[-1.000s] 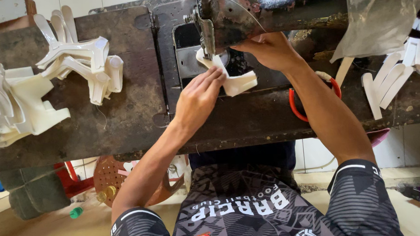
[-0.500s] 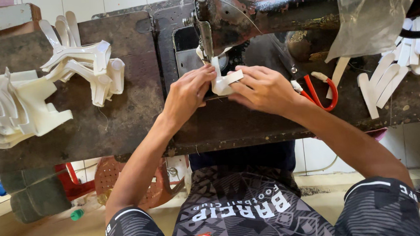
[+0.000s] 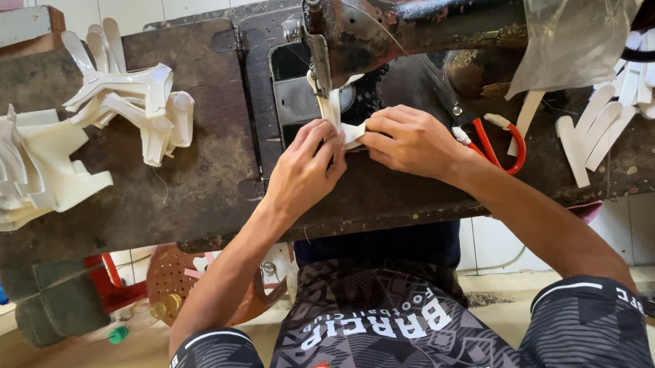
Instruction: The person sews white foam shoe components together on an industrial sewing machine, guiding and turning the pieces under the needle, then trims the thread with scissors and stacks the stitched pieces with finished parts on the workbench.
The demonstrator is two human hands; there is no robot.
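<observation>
On the worn, dark wooden bench [image 3: 193,191], both hands [image 3: 308,170] [image 3: 407,139] pinch a white cut piece [image 3: 351,133] under the old sewing machine [image 3: 409,23], white-tiled wall [image 3: 495,242] below its near edge.

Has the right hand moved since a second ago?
Yes. The right hand came down from beside the sewing machine head toward the table's near edge, meeting the left hand on the white piece.

Worn rusty metal sewing machine [image 3: 423,22], rough wood table [image 3: 193,176], matt white pcs [image 3: 343,127].
</observation>
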